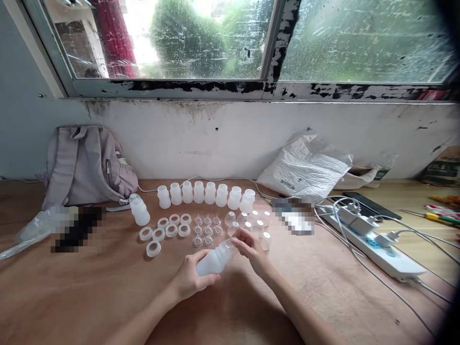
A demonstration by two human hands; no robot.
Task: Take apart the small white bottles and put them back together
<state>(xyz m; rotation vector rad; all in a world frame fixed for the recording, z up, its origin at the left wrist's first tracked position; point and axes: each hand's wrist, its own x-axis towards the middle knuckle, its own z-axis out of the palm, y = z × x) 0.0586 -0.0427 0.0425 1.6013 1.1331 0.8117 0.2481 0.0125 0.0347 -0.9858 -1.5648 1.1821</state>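
My left hand (189, 275) is wrapped round the body of a frosted white baby bottle (212, 261), tilted up to the right above the table. At its upper end, my right hand (251, 247) pinches the clear cap (227, 244); the fingers hide part of it. Beyond my hands lie several white screw rings (153, 248), clear bottle teats (207, 241) and clear dome caps (266, 241). Behind these, several open bottles (199, 192) stand upright in a curved row. Left of the rings, one bottle with a top fitted (139, 211) stands by itself.
A grey backpack (88, 163) leans on the wall at the left, with a crumpled plastic bag (43, 225) before it. To the right are a white plastic mailer (305, 165), a power strip (373, 247) with plugs and loose cables, and a dark phone (373, 206).
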